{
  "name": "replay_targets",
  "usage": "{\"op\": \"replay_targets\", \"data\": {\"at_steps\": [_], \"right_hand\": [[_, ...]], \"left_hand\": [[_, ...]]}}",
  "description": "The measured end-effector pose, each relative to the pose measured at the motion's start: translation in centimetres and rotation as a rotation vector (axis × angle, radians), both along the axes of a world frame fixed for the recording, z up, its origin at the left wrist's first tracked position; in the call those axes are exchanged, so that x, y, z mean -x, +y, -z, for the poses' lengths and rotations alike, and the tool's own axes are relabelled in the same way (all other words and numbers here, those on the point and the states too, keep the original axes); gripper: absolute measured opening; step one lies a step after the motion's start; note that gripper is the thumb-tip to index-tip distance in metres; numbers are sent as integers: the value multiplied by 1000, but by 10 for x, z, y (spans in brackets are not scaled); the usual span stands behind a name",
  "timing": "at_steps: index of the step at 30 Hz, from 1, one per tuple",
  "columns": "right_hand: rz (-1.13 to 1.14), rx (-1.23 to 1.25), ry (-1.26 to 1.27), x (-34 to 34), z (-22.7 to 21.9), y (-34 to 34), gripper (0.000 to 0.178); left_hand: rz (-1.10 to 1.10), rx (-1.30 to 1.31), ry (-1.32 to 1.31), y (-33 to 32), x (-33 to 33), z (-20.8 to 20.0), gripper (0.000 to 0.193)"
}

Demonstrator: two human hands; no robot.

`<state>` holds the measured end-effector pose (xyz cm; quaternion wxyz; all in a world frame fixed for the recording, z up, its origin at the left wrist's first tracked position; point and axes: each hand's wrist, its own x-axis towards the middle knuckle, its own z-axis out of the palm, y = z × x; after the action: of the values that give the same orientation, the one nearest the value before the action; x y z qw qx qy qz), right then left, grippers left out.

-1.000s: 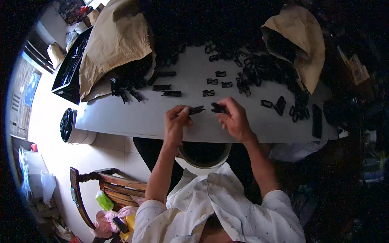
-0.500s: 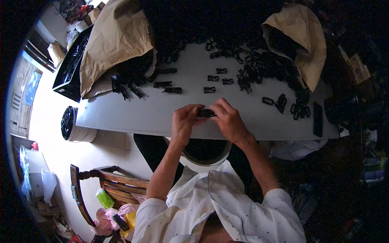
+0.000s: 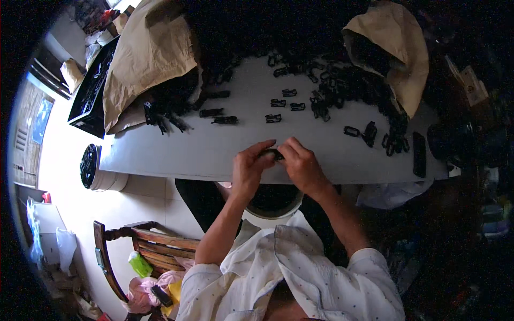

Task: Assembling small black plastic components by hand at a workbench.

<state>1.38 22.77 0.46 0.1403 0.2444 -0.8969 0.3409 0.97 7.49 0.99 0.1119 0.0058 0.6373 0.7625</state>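
Observation:
Between my two hands, just over the front part of the table, is a small black plastic part (image 3: 274, 153), mostly covered by fingers. My left hand (image 3: 250, 167) grips it from one side, thumb and forefinger closed around it. From the other side my right hand (image 3: 301, 165) pinches it with bent fingers. Beyond the hands, several short black plastic pieces (image 3: 273, 118) lie apart on the tabletop. Longer black pieces (image 3: 224, 120) rest farther left, close to a heap (image 3: 166, 115) spilling from a paper sack.
Brown paper sacks stand open at the left (image 3: 152, 64) and right (image 3: 393, 40) of the grey table (image 3: 171, 155). Many black pieces (image 3: 332, 88) heap toward the back right. A filled bucket (image 3: 101, 174) and black crate (image 3: 88, 112) sit left. Nearby is a wooden chair (image 3: 160, 243).
My hands have shifted slightly closer together and a little lower, still holding the black part. The part has turned and more of it is covered. The view has moved slightly.

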Motion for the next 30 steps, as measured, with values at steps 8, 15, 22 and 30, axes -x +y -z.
{"op": "replay_targets", "data": {"at_steps": [8,15,22,30], "right_hand": [[36,436,-407,-14,-12,1,32],[-100,379,-368,-22,8,14,34],[673,-295,-309,18,-9,96,28],[816,-545,-159,25,17,101,23]], "left_hand": [[-32,-113,71,-1,-20,6,23],[70,-96,40,-5,-37,11,12],[289,509,383,-17,-68,61,19],[276,935,653,-60,-8,32,29]]}}
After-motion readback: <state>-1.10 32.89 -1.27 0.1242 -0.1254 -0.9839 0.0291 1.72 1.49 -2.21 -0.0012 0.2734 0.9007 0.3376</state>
